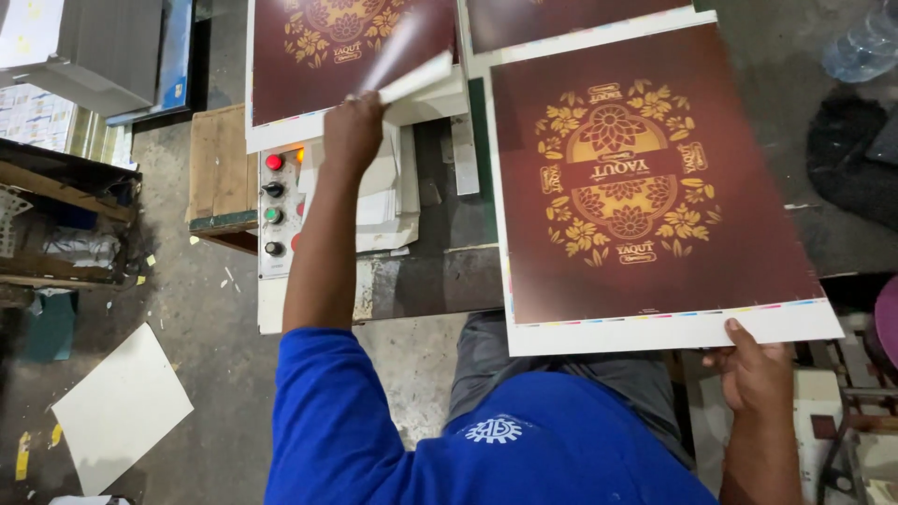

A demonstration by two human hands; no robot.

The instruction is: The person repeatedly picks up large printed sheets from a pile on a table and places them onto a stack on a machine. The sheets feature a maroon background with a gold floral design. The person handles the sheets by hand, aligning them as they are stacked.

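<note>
Two printed sheets are in my hands at once. My right hand (756, 372), at the lower right of the frame, pinches the near white margin of the large maroon sheet (645, 178) with the gold flower design, thumb on top and fingers hidden beneath. That sheet fills the right half of the frame and runs its long axis away from me, tilting a little to the left toward the top; it lies directly above and ahead of this hand, so the right hand is far the nearer to it.

My left hand (353, 131) is stretched out well ahead of me, toward the upper middle of the frame, arm almost straight, blue sleeve at the shoulder. It is closed on the corner of a second sheet (409, 58), which blurs as it lifts up and to the right from the fist. Under it lies another maroon print (309, 56) on the machine bed (440, 271).

Just left of my forearm sits a control panel (276, 210) with red, green and black knobs. A white card (120, 407) lies on the floor at the lower left.
</note>
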